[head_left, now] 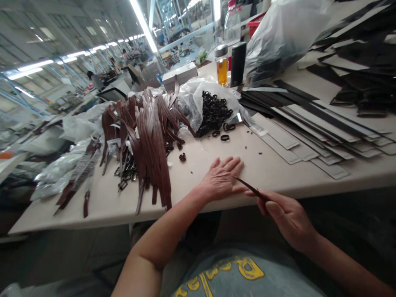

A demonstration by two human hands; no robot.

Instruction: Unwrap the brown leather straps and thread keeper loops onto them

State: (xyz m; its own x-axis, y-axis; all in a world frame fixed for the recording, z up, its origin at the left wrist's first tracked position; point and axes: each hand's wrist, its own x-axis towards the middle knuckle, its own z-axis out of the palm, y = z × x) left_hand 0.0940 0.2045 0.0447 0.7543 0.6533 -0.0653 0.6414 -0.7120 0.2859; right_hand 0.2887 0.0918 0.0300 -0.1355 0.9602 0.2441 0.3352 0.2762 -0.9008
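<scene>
My left hand (223, 176) lies palm down on the pale tabletop (198, 165) near its front edge, with the fingers stretched out and slightly apart. At the table edge just to the right, my right hand (289, 216) pinches a narrow dark brown leather strip (250, 187) between thumb and fingers. The strip's thin far end reaches beside my left hand; whether they touch I cannot tell. Beyond my hands lie a few small dark leather loops (225, 137), and a larger heap of black loops (214, 111) spills from a clear plastic bag (190, 97).
Brown leather straps (151, 136) are piled at the left, some hanging toward the front edge, with metal buckles (123, 184) beneath. Flat grey and black strips (309, 123) are stacked at the right. An amber-filled bottle (222, 68) and a black flask (238, 64) stand behind.
</scene>
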